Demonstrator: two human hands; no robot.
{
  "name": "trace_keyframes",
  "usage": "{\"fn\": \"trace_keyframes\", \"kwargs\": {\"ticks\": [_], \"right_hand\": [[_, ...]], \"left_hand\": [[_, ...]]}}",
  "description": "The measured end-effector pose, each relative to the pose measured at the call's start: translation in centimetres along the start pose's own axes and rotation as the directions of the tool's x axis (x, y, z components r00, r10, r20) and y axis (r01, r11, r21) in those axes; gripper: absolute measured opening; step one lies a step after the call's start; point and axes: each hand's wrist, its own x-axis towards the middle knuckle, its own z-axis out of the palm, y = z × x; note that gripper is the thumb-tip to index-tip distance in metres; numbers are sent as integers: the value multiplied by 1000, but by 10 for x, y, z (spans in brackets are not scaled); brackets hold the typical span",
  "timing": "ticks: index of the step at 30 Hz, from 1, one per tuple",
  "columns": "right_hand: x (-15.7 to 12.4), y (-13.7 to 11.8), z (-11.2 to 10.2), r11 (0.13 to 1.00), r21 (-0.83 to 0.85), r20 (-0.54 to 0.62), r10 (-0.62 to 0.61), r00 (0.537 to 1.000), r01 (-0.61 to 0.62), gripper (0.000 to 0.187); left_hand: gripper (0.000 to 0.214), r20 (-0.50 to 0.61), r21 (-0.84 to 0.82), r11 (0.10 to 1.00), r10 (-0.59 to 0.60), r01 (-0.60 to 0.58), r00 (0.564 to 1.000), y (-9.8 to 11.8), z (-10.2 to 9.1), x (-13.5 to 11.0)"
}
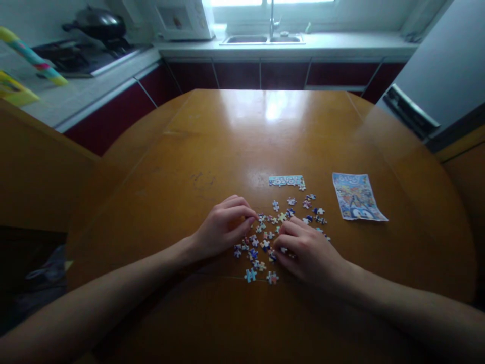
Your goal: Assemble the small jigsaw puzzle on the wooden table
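Many small jigsaw puzzle pieces point(253, 254) lie scattered on the wooden table around both hands. My left hand point(227, 225) comes in from the left, thumb and forefinger pinched together at a puzzle piece point(261, 218) by their tips. Among the pieces on the right, my right hand point(308, 250) rests low with its fingers curled; its fingertips are partly hidden, so what they hold cannot be made out. Beyond the pile is a joined strip of puzzle point(285, 180), light blue with lettering, with a piece hanging off its right end.
A creased picture sheet point(356, 197) lies to the right on the round wooden table point(159, 177). Past the table are a counter with a sink point(248, 39), a microwave point(178, 19) and a stove bearing a dark pan point(100, 25). A fridge point(443, 65) stands at right.
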Motion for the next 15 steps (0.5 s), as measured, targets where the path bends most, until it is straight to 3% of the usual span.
{"fn": "trace_keyframes", "kwargs": {"ticks": [7, 12, 15], "right_hand": [[-2, -3, 1, 999, 1, 75, -39, 996, 39, 5], [-5, -2, -2, 996, 62, 105, -70, 992, 64, 20], [-4, -1, -3, 997, 71, 83, -37, 996, 31, 16]], "left_hand": [[11, -2, 3, 1000, -7, 7, 1000, -2, -1, 0], [11, -9, 3, 1000, -5, 5, 1000, -5, -1, -1], [12, 5, -4, 1000, 3, -3, 1000, -2, -4, 0]]}}
